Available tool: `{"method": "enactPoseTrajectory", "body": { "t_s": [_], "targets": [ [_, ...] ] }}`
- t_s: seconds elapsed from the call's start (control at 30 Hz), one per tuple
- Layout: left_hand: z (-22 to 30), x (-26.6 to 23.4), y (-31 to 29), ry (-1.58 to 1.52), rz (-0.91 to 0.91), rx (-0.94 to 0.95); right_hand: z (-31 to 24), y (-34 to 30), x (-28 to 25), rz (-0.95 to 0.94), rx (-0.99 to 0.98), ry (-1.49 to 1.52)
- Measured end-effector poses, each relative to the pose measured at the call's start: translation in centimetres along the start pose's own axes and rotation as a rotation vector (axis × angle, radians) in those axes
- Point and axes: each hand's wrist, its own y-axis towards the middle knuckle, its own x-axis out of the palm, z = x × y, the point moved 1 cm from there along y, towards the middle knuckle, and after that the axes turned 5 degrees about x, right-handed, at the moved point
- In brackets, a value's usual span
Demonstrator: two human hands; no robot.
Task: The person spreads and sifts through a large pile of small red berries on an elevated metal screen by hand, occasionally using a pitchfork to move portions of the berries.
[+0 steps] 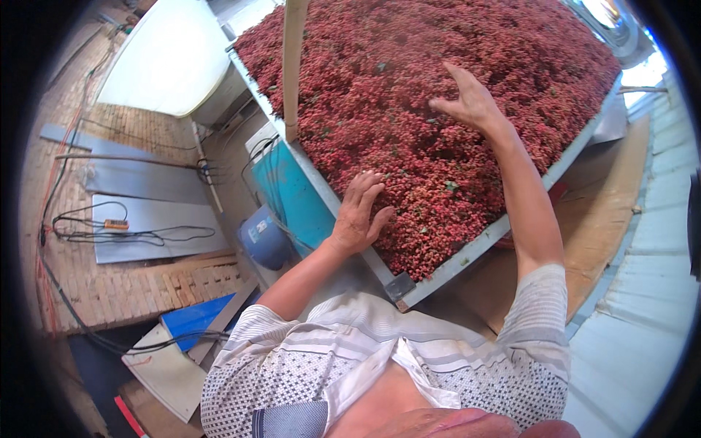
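A large heap of small red berries in clusters, like peppercorns with bits of green leaf among them, fills a pale metal-edged tray. My left hand is at the tray's left edge near the front corner, fingers spread at the border of the heap; whether it presses on the rim or the berries I cannot tell. Farther in, my right hand reaches over the middle of the heap. Its thumb stands apart from the stretched fingers, and nothing shows in it.
An upright wooden post rises at the tray's left edge. Below that side are a teal panel and a blue rounded motor-like housing. Black cables cross grey boards on the left. Cardboard and pale corrugated sheeting lie right.
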Motion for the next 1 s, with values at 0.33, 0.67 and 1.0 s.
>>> {"method": "enactPoseTrajectory", "body": {
  "t_s": [0.33,0.67,1.0],
  "targets": [
    [-1.1,0.4,-0.3,-0.176,0.118,-0.040,-4.2,-1.1,-0.6,-0.060,0.042,0.072],
    [-3.2,-2.4,-1.2,-0.112,0.239,0.027,-8.1,-9.3,-2.6,-0.117,0.141,0.124],
    [-8.9,-3.9,1.2,0.080,0.283,-0.069,0.3,3.3,2.1,-0.048,0.256,-0.143]
  ]
}}
